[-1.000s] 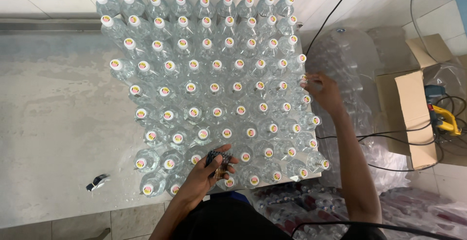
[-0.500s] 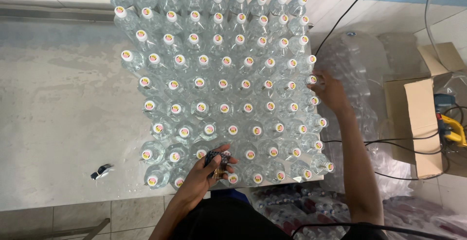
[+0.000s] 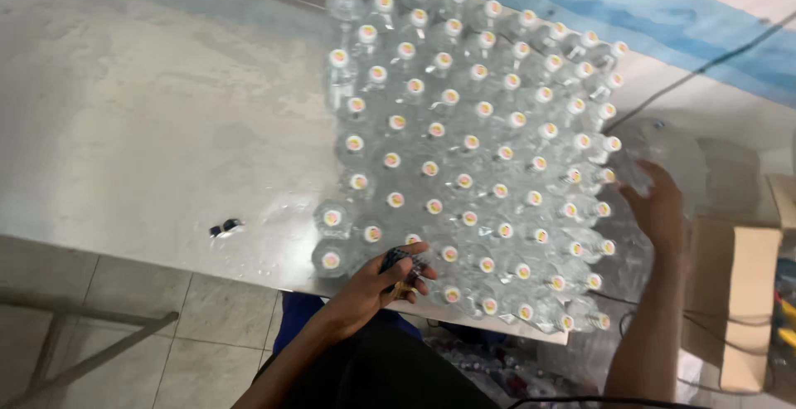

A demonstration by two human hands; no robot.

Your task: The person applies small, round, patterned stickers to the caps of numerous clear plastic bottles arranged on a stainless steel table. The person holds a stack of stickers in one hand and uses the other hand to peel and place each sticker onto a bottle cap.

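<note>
Several clear plastic bottles [image 3: 464, 152] with white caps stand packed in rows on a steel table [image 3: 149, 143]. My left hand [image 3: 385, 280] is at the near edge of the block, fingers closed around a small dark object [image 3: 400, 261] among the front bottles. My right hand [image 3: 659, 210] reaches to the right side of the block, fingers spread and touching the outer bottles there.
A small dark clip-like item [image 3: 225, 227] lies on the table left of the bottles. An open cardboard box [image 3: 746, 293] and clear plastic wrapping [image 3: 672, 152] sit to the right, with black cables [image 3: 688, 77] running past. Tiled floor [image 3: 141, 326] lies below the table edge.
The view has swung, so the bottle block now sits tilted in frame. My right hand has shifted lower along the right side. My left hand stays at the front edge.
</note>
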